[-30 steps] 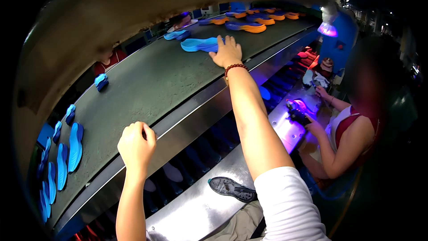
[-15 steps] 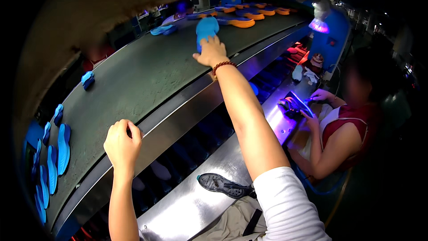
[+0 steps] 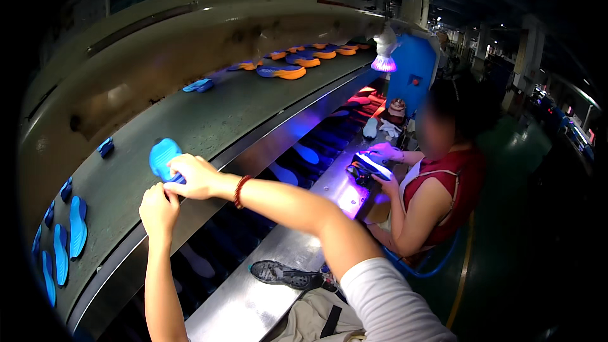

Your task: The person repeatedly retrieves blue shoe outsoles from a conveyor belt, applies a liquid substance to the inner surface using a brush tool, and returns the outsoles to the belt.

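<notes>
My right hand [image 3: 195, 176] is closed on one end of a blue shoe sole [image 3: 164, 155], over the near edge of the green conveyor belt [image 3: 209, 128]. The sole's other end points away from me. Right beside it, my left hand [image 3: 158, 210] is closed, its thumb side against the right hand's fingertips. Whatever the left fingers may hold is hidden. Several more blue soles [image 3: 78, 227] rest on the belt at the left. A black shoe upper [image 3: 282, 274] lies on the metal ledge [image 3: 253, 307] in front of my lap.
Blue-and-orange soles [image 3: 282, 72] sit farther along the belt. Under it, a lower level holds more pale soles [image 3: 306, 153]. To my right, a seated co-worker [image 3: 424, 209] handles a shoe [image 3: 373, 166] under purple light. A lamp [image 3: 384, 63] hangs near a blue machine panel [image 3: 408, 73].
My right hand has drawn the blue sole back from far along the belt, leftward and nearer, beside my left hand. My left hand remains closed. The view has shifted.
</notes>
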Demonstrator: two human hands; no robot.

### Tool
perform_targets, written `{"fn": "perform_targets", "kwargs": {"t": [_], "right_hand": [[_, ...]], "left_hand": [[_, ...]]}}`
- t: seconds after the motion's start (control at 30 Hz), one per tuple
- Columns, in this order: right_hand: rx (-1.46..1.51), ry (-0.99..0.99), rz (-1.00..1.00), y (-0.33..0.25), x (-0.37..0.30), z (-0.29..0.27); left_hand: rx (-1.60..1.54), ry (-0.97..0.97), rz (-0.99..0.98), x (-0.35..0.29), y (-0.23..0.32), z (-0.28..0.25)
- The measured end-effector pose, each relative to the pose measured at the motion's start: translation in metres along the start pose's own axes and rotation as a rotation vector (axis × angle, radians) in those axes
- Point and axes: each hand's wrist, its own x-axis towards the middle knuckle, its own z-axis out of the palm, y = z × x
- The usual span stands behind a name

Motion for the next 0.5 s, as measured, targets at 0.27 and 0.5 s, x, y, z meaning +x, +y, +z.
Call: {"fn": "perform_targets", "kwargs": {"t": [0.27, 0.5], "right_hand": [[-0.091, 0.404, 0.181, -0.006, -0.003, 0.028], [-0.183, 0.173, 0.338, -0.022, 0.000, 0.025]], "left_hand": [[-0.190, 0.141, 0.011, 0.002, -0.002, 0.001], [-0.209, 0.028, 0.022, -0.002, -0.012, 0.000]]}}
